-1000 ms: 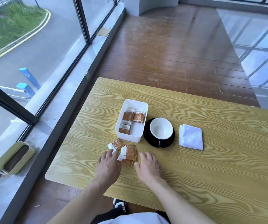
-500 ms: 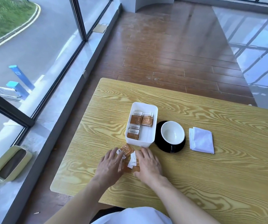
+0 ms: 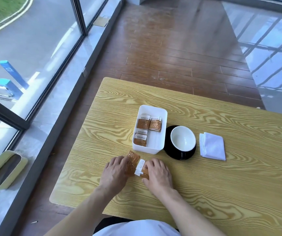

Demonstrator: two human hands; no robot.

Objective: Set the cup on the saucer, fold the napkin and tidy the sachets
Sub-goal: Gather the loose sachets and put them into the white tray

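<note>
Both hands flat — left hand [image 3: 114, 171] and right hand [image 3: 159, 174] pressing loose brown-and-white paper sachets [image 3: 137, 165] together on the yellow wood-grain surface [image 3: 222, 184], just before the white plastic tray [image 3: 149, 129]. Light, slippery packets — best pinched by the stack's edges.

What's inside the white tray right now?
The white tray holds brown sachets along its left and far parts; its near-right floor is bare. Anything beneath the overlapping sachets is hidden.
</note>
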